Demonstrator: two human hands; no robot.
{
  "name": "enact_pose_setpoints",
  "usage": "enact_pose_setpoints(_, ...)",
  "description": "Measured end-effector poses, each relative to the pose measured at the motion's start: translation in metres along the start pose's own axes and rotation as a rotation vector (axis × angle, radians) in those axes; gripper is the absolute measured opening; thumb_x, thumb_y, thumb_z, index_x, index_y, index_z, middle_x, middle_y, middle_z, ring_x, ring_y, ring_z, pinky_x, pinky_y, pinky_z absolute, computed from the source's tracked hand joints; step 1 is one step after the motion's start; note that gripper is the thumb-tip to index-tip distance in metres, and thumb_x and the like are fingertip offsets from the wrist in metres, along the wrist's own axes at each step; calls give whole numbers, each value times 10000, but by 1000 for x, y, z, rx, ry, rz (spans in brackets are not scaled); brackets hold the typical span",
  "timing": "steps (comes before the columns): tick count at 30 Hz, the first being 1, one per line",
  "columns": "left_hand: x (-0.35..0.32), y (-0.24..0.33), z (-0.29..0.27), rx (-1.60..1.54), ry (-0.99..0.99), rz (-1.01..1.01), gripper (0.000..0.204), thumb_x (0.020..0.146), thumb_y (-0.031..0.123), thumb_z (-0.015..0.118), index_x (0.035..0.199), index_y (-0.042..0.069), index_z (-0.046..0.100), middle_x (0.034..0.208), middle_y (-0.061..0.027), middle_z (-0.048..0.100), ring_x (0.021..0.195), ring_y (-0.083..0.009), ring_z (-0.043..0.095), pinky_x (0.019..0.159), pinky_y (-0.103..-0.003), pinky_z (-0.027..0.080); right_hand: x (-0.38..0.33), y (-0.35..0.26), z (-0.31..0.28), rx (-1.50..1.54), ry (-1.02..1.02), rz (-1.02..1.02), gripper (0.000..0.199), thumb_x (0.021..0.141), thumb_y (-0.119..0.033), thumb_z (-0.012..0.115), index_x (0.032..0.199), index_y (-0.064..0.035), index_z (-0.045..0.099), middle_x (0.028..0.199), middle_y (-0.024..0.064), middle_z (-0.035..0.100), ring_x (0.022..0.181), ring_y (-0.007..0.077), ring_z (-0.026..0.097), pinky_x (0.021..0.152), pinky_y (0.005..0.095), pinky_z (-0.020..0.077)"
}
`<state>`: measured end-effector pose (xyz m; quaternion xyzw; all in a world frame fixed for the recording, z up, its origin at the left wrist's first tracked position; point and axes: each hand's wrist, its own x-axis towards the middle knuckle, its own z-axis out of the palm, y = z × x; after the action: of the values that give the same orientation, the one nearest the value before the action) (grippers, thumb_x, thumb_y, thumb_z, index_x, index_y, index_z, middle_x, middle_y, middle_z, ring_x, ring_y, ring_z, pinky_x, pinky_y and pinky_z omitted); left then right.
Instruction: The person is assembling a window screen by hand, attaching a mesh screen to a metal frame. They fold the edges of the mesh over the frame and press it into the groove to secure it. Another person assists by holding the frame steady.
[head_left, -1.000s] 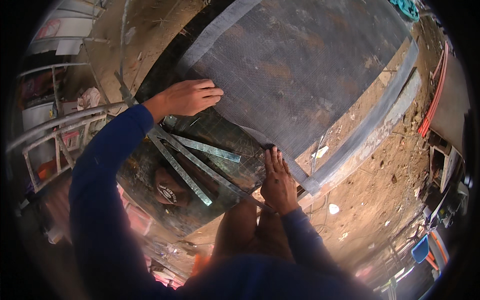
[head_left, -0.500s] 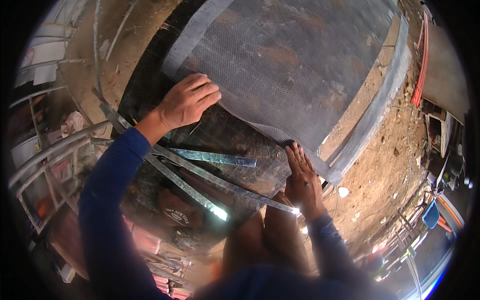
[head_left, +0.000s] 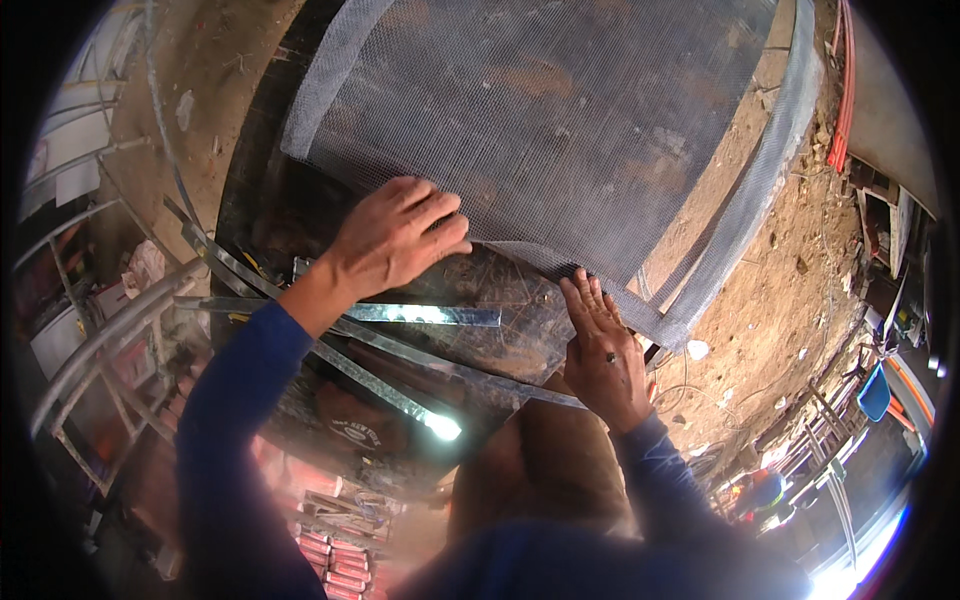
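A sheet of grey wire mesh [head_left: 560,130] with folded edge strips lies over a dark, scuffed metal work surface [head_left: 520,285]. At its near edge, left of the middle, my left hand [head_left: 400,235] is closed with curled fingers; the thumb and whatever sits under the fingertips are hidden. My right hand [head_left: 605,355] rests on the near edge close to the right corner, its fingers stretched out and laid along the mesh. Between the hands, that edge bends up slightly.
Several flat metal strips [head_left: 430,315] lie crossed below my left forearm. Sandy ground [head_left: 760,350] shows on the right, with red bars [head_left: 843,100] beyond the mesh. Metal tube frames [head_left: 110,320] stand at left. A blue scoop-like thing [head_left: 874,395] is at far right.
My left hand has moved right along the near mesh edge, away from the left corner and closer to my right hand. My right hand stays nearly in place. The whole view has shifted slightly.
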<state>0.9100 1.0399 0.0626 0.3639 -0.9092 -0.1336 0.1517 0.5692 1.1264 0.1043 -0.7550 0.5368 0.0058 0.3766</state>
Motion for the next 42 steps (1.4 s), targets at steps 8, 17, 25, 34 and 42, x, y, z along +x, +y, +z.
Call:
enact_pose_setpoints(8, 16, -33, 17, -99, -19, 48, 263, 957, 287, 847, 912, 119, 649, 887, -21, 619, 863, -210, 647, 822, -369, 580, 1, 6, -5, 31, -18, -10, 842, 840, 126, 554, 1664, -46, 530, 1726, 239, 496, 1605, 395, 479, 1342, 503, 401)
enact_pose_setpoints(17, 22, -33, 10, -70, -89, 12, 332, 1003, 369, 812, 865, 120, 640, 851, -18, 618, 840, -197, 644, 787, -361, 580, 1, 12, -2, 73, 21, -27, 847, 831, 141, 569, 1656, -51, 545, 1707, 227, 529, 1582, 401, 514, 1319, 517, 432)
enact_pose_setpoints(25, 25, -5, 17, 122, -27, -244, 382, 1023, 359, 800, 855, 92, 584, 838, -63, 575, 809, -252, 561, 737, -411, 473, -2, 9, 0, 71, 6, -17, 881, 828, 138, 566, 1685, -55, 506, 1745, 223, 481, 1627, 396, 453, 1348, 514, 383)
enact_pose_setpoints(34, 18, 1, 23, 279, 6, -339, 456, 995, 475, 809, 866, 93, 596, 838, -60, 593, 827, -244, 585, 759, -407, 519, -4, 16, 7, -49, 2, -45, 848, 869, 34, 653, 1695, -91, 508, 1758, 168, 488, 1631, 320, 468, 1355, 479, 377)
enact_pose_setpoints(42, 8, -10, 25, 249, 111, -232, 481, 988, 520, 807, 888, 80, 639, 839, -72, 622, 857, -247, 634, 758, -382, 570, 2, -28, 6, -110, 47, -49, 917, 838, 28, 620, 1729, -10, 407, 1806, 237, 373, 1671, 401, 378, 1373, 506, 333)
